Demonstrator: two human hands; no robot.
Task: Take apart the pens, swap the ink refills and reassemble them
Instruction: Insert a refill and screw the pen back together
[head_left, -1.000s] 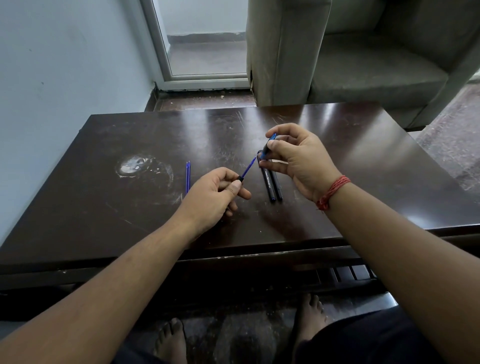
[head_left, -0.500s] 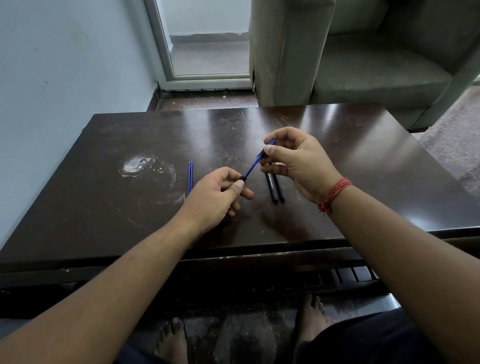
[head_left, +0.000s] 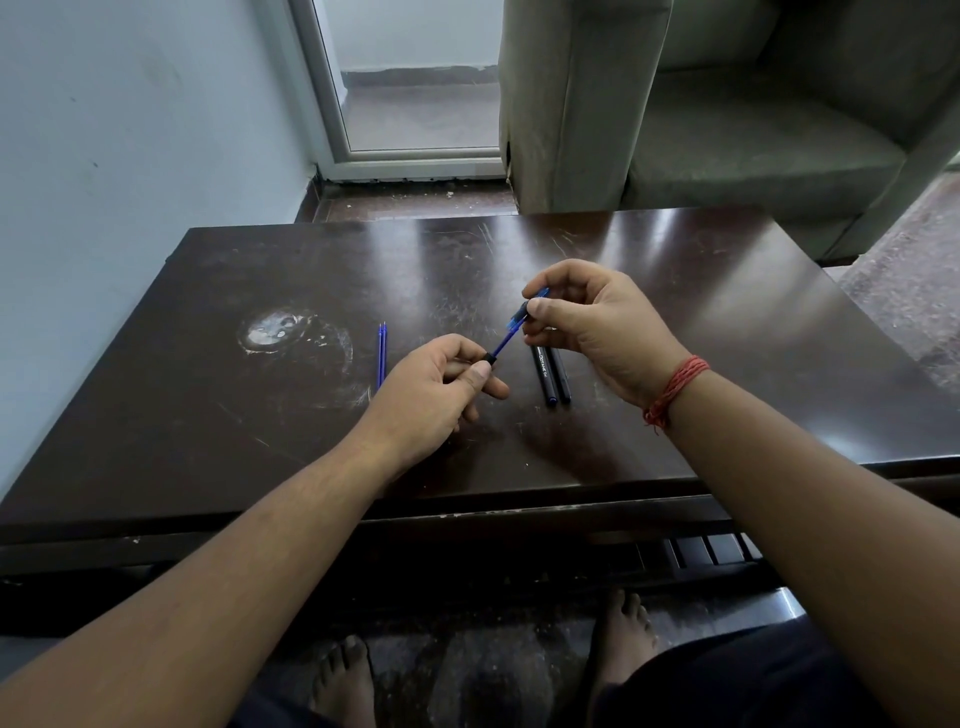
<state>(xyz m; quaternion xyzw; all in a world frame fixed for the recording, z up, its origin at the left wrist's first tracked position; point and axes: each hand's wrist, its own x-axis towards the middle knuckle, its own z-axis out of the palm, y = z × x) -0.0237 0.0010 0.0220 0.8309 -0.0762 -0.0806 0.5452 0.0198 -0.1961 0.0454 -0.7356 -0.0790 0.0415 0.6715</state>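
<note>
My left hand (head_left: 434, 387) grips a black pen barrel, of which only the open end (head_left: 489, 357) shows past my thumb. A blue ink refill (head_left: 503, 341) runs from that end up to the blue grip piece (head_left: 521, 317) pinched in my right hand (head_left: 592, 322). Two black pen barrels (head_left: 550, 371) lie side by side on the dark table (head_left: 260, 415) under my right hand. Two loose blue refills (head_left: 382, 356) lie parallel on the table left of my left hand.
A whitish round stain (head_left: 280, 330) marks the table's left part. A grey sofa (head_left: 727, 114) stands behind the table and a glass door (head_left: 415, 78) is at the back. My bare feet (head_left: 618, 629) rest below the table's front edge.
The visible length of refill between my hands has shortened as my hands came a little closer together. The pens and refills on the table have not moved.
</note>
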